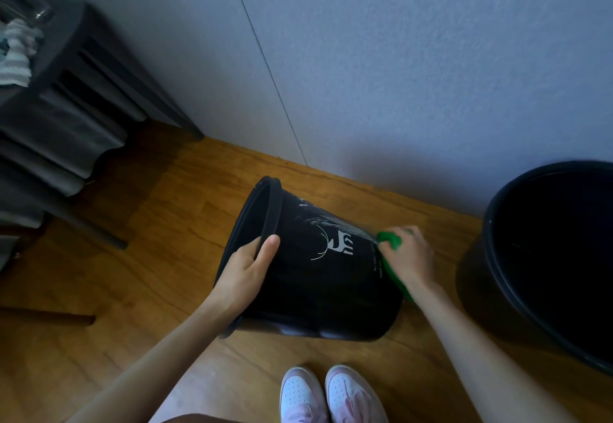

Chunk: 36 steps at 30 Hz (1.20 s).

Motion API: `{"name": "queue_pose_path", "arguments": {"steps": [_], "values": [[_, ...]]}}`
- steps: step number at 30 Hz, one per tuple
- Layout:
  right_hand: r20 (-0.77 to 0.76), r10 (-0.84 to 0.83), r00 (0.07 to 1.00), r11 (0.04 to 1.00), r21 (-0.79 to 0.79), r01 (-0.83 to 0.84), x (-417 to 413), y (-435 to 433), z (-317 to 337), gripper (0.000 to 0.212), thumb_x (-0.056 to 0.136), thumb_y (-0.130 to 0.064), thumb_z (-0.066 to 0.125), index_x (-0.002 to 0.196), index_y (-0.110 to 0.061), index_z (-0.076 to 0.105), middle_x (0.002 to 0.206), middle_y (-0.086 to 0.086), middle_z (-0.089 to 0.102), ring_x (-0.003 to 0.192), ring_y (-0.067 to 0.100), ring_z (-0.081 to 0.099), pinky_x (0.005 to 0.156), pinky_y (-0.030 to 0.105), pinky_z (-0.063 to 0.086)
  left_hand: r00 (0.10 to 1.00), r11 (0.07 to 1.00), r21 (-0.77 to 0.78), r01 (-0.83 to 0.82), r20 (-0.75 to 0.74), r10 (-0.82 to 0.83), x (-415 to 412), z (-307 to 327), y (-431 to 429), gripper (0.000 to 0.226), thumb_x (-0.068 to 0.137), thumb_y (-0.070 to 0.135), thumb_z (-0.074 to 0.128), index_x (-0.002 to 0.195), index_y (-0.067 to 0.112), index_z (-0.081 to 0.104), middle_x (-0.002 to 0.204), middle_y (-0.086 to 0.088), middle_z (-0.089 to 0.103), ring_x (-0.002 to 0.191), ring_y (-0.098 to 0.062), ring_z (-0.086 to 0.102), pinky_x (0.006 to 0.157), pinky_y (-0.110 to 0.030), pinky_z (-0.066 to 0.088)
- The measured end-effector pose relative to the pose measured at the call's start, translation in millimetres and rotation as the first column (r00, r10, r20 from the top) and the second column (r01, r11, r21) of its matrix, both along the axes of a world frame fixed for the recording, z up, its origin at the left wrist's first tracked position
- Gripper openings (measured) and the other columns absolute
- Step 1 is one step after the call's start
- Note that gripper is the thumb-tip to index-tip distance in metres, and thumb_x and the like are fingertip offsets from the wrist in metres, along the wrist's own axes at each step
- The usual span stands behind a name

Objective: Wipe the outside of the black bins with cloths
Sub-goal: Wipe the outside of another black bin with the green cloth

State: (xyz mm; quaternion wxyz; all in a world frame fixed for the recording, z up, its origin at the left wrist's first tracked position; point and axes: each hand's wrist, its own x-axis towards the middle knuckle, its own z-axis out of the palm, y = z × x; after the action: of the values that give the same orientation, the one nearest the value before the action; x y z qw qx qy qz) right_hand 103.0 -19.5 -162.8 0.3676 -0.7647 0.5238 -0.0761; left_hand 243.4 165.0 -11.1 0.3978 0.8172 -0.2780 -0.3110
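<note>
A black bin (318,276) with a white deer print is tipped on its side above the wooden floor, its mouth facing left. My left hand (245,271) grips the bin's rim, thumb over the outside. My right hand (409,256) holds a green cloth (391,243) pressed against the bin's outer wall near its base. A wet streak runs across the wall above the deer print. A second, larger black bin (544,256) stands upright at the right edge, partly cut off by the frame.
A grey wall (365,74) rises right behind the bins. A dark slatted table (99,84) with cloths and a glass jar stands at the left. My white shoes (331,392) are on the floor just below the tipped bin.
</note>
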Motion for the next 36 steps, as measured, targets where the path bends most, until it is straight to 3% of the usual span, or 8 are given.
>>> {"name": "queue_pose_path", "arguments": {"steps": [6, 12, 20, 23, 29, 32, 34, 36], "values": [[0.072, 0.031, 0.997, 0.997, -0.067, -0.027, -22, 36, 18, 0.038, 0.078, -0.017, 0.067, 0.116, -0.021, 0.064, 0.123, 0.006, 0.050, 0.107, 0.028, 0.053, 0.088, 0.032, 0.040, 1.000, 1.000, 0.015, -0.012, -0.007, 0.012, 4, 1, 0, 0.032, 0.097, 0.037, 0.035, 0.086, 0.021, 0.060, 0.082, 0.003, 0.066, 0.076, -0.001, 0.064, 0.059, -0.008, 0.046], [0.280, 0.208, 0.937, 0.952, -0.279, -0.128, 22, 66, 69, 0.037, 0.074, -0.019, 0.068, 0.111, -0.023, 0.067, 0.119, -0.001, 0.054, 0.103, 0.021, 0.054, 0.078, 0.028, 0.043, 0.998, 0.998, 0.012, 0.066, 0.010, -0.066, -3, 3, 0, 0.031, 0.097, 0.033, 0.038, 0.073, 0.023, 0.056, 0.060, 0.009, 0.061, 0.058, 0.006, 0.060, 0.052, -0.008, 0.042], [0.000, 0.055, 0.999, 0.998, 0.021, -0.054, 9, 6, 18, 0.031, 0.085, -0.029, 0.059, 0.115, -0.027, 0.064, 0.124, 0.004, 0.053, 0.108, 0.030, 0.055, 0.087, 0.034, 0.042, 0.993, 0.995, -0.002, 0.097, -0.072, -0.097, -6, 7, 2, 0.027, 0.096, 0.030, 0.038, 0.079, 0.023, 0.057, 0.066, 0.008, 0.063, 0.062, 0.005, 0.063, 0.053, -0.008, 0.044], [-0.059, 0.014, 0.998, 0.997, 0.082, -0.009, -13, 3, 0, 0.033, 0.087, -0.029, 0.057, 0.119, -0.024, 0.061, 0.125, 0.008, 0.050, 0.110, 0.031, 0.053, 0.087, 0.034, 0.042, 0.984, 0.990, -0.011, 0.138, -0.113, -0.139, -6, 9, 3, 0.023, 0.093, 0.036, 0.039, 0.091, 0.025, 0.059, 0.083, 0.008, 0.067, 0.078, 0.003, 0.066, 0.063, -0.008, 0.047], [0.074, -0.080, 0.994, 0.992, 0.101, 0.073, -21, 7, 3, 0.037, 0.085, -0.020, 0.062, 0.122, -0.021, 0.058, 0.126, 0.005, 0.049, 0.111, 0.026, 0.051, 0.083, 0.028, 0.038, 0.892, 0.988, -0.127, 0.087, -0.431, -0.134, -6, 16, 2, 0.026, 0.086, 0.031, 0.056, 0.111, 0.031, 0.058, 0.102, 0.010, 0.071, 0.095, -0.008, 0.067, 0.072, -0.014, 0.052], [0.168, -0.101, 0.981, 0.990, 0.114, 0.082, -24, 11, 7, 0.046, 0.081, -0.015, 0.065, 0.126, -0.021, 0.055, 0.126, 0.006, 0.048, 0.115, 0.025, 0.048, 0.084, 0.026, 0.035, 0.923, 0.996, -0.089, 0.003, -0.382, -0.037, 3, 18, -7, 0.027, 0.079, 0.010, 0.052, 0.100, 0.025, 0.061, 0.095, -0.005, 0.069, 0.092, -0.025, 0.064, 0.068, -0.016, 0.051], [0.264, -0.166, 0.950, 0.978, 0.169, 0.124, -26, 14, 11, 0.053, 0.079, -0.010, 0.066, 0.129, -0.021, 0.051, 0.126, 0.007, 0.046, 0.115, 0.024, 0.047, 0.088, 0.025, 0.034, 0.943, 0.999, -0.032, -0.031, -0.333, 0.019, 5, 18, -11, 0.028, 0.087, 0.003, 0.043, 0.089, 0.028, 0.056, 0.087, 0.000, 0.062, 0.087, -0.021, 0.059, 0.066, -0.019, 0.046], [0.339, -0.298, 0.892, 0.938, 0.279, 0.207, -29, 14, 19, 0.061, 0.079, -0.008, 0.067, 0.134, -0.022, 0.044, 0.130, 0.007, 0.040, 0.117, 0.023, 0.044, 0.091, 0.026, 0.034, 0.950, 0.999, -0.009, -0.044, -0.311, 0.039, 3, 19, -14, 0.023, 0.096, 0.015, 0.042, 0.086, 0.033, 0.053, 0.089, 0.006, 0.060, 0.087, -0.013, 0.058, 0.071, -0.022, 0.043]]}}
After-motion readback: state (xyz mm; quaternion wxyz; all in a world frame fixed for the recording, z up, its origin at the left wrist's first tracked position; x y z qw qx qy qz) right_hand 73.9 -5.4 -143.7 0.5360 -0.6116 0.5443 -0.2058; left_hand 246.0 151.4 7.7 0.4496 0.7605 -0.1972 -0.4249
